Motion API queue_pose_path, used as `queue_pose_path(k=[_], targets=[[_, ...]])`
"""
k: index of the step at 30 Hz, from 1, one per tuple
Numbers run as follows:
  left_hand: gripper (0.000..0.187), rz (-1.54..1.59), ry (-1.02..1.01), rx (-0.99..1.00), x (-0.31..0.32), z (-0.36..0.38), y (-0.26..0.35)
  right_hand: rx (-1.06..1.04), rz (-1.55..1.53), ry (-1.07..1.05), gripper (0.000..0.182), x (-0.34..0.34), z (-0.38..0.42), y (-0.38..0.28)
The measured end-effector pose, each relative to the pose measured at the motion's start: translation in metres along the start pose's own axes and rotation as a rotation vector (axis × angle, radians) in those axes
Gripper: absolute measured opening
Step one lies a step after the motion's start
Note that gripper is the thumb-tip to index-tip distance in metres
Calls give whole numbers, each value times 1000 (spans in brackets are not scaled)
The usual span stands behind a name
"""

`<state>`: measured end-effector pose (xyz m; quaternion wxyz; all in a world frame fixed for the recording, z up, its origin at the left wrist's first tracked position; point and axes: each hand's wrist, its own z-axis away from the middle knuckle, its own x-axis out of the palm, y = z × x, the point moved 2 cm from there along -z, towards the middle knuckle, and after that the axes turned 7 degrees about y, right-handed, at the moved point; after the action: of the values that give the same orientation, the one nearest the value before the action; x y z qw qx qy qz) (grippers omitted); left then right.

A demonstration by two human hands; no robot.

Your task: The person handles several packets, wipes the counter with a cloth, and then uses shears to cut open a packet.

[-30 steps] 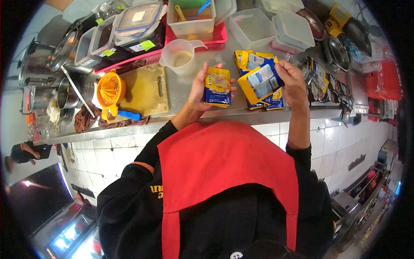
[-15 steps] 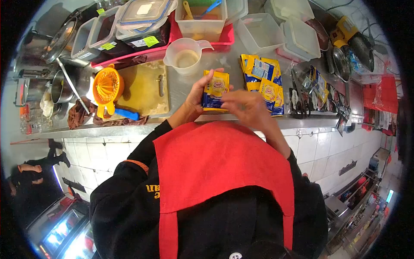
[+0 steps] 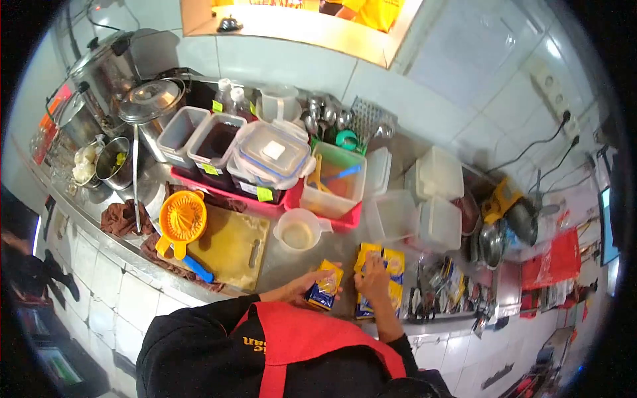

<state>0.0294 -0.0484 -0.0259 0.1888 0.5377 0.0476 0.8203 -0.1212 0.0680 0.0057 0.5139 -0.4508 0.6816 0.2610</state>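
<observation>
My left hand [image 3: 300, 289] is closed around a yellow-and-blue sachet [image 3: 324, 286], held above the metal counter, with the printed face upward. To the right, my right hand [image 3: 374, 280] is over a group of similar sachets [image 3: 394, 263] lying on the counter. Its thumb and fingers look apart, with the fingertips at the upper packets; I see nothing gripped in them. The hand covers part of the group. Just beyond my left hand stands a translucent measuring jug [image 3: 298, 230] with a little cloudy liquid in it.
On the left lie a cutting board [image 3: 229, 249], an orange citrus juicer [image 3: 182, 219] and a blue-handled utensil [image 3: 198, 268]. Lidded tubs [image 3: 272, 156] and a tub with spoons [image 3: 335, 186] line the back. Scissors and black packets [image 3: 441, 285] are at the right.
The view has tilted up, showing the wall and serving window. My right hand has moved from the held sachet to the group on the counter. My left hand still holds its sachet.
</observation>
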Motion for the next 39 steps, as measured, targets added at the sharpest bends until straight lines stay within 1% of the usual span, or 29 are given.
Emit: queue_pose_path(k=[1,2,3,4,6,7,8,10,11,12,14,15,16,18,19,21,22,24,25,26,27,28,29,31,33,34,36,37,39], targets=[[46,36,-8,-12,-2,-2,1,-18,11,13,53,0,-1,-1],[46,74,-15,-30,-4,-5,0,65,-93,25,45,1,0,1],[46,41,29,-8,3,-1,6,150,-199,34,37,-4,-4,1],[46,43,19,1,3,-1,6,139,-190,37,37,-11,-8,1],[48,14,25,111,2,-2,8,113,-237,246,19,-40,-13,2],[48,16,17,117,3,-3,8,236,-176,175,12,-52,-15,3],[52,18,8,135,3,-3,8,230,-172,178,12,-65,-17,-3],[55,21,-5,157,6,-1,7,410,-523,226,15,-83,-18,-12],[56,82,-76,161,11,0,6,371,-721,250,15,-69,-13,-8],[58,143,-147,164,18,1,5,363,-717,252,15,-71,-11,-17],[60,146,-181,169,35,7,4,428,-612,149,18,-75,-8,-36],[62,147,-208,169,40,11,4,645,-843,27,30,-60,0,-27],[62,149,-211,181,42,14,4,633,-842,24,30,-49,9,-14],[63,96,-185,181,41,20,4,282,-257,89,48,-41,24,8],[63,98,-185,188,39,22,3,274,-258,88,48,-47,29,2],[65,165,-294,139,34,25,1,353,139,-217,65,-57,45,-7],[66,199,-347,112,34,27,0,350,140,-218,65,-48,57,-5],[66,232,-375,83,39,30,0,259,218,-225,74,-26,76,-1],[66,262,-400,51,41,31,0,255,218,-227,74,-20,82,1],[66,264,-397,54,42,31,0,241,110,-206,73,-15,86,1],[65,222,-335,69,40,31,-1,231,0,-186,73,-13,89,-3],[65,180,-273,82,38,32,-2,232,-5,-190,73,-12,90,-7],[65,181,-270,81,33,28,-4,229,21,-198,70,-13,88,-10],[60,162,-142,165,17,16,-7,223,48,-208,66,-17,83,-12],[57,147,-102,189,11,16,-6,197,-133,-399,61,-21,78,-11],[54,129,-61,208,8,16,-4,196,-133,-400,61,-30,70,-11],[53,118,-42,210,4,13,-4,193,65,-549,57,-49,55,-8],[51,106,-22,211,1,12,-4,195,64,-552,57,-53,53,-2],[50,77,6,221,0,8,-7,488,-641,-186,52,-61,46,9]])
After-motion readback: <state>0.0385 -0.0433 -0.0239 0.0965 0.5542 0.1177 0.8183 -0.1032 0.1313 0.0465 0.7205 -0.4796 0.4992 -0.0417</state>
